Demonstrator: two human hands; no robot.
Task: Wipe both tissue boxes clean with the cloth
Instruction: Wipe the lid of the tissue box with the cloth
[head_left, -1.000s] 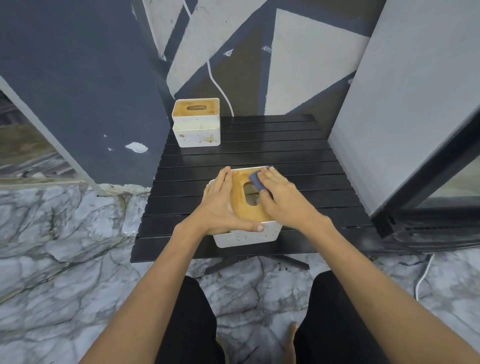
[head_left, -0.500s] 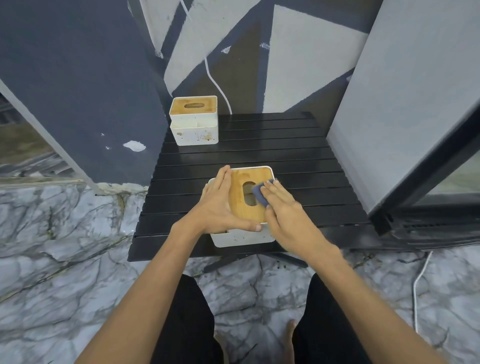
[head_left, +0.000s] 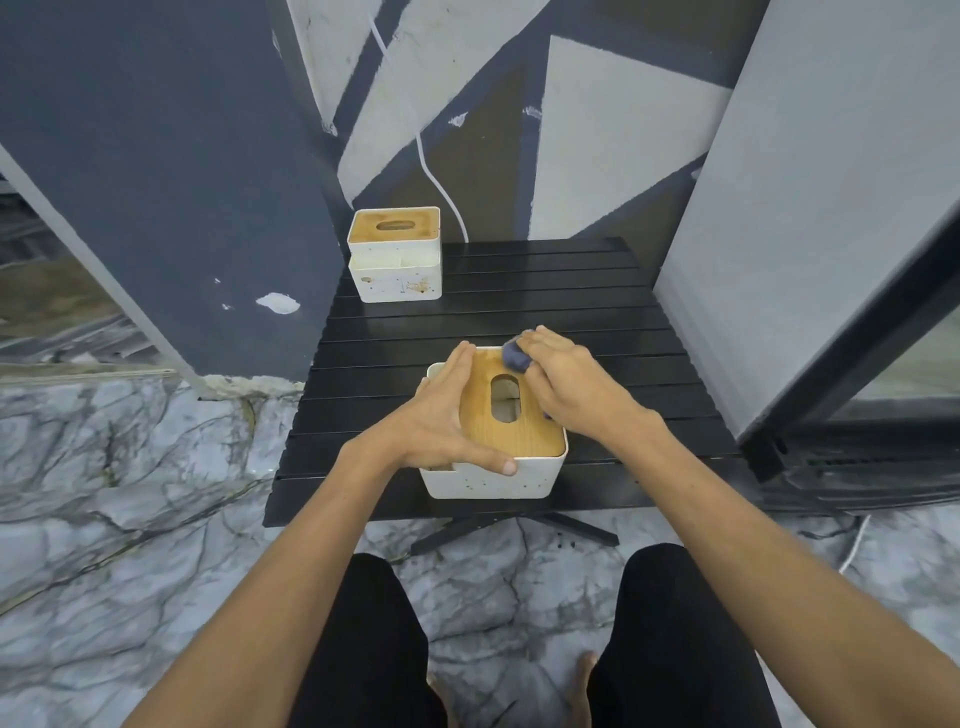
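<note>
While 2 hands (head_left: 441, 415) (head_left: 566, 379) grip: 1 cloth (head_left: 515, 357), 1 of 2 tissue boxes (head_left: 498, 421) (head_left: 395, 254).

Black slatted table (head_left: 545, 296) at centre on crossed dark legs, grey-veined marble floor (head_left: 130, 519) from 3 to 9 o'clock, dark blue wall (head_left: 156, 156) at 10 o'clock, painted white triangles at 12, pale grey panel (head_left: 831, 182) at 2 o'clock, white cable (head_left: 441, 182) trailing down the wall

bare slats (head_left: 545, 312) between boxes, seemingly clear
</note>
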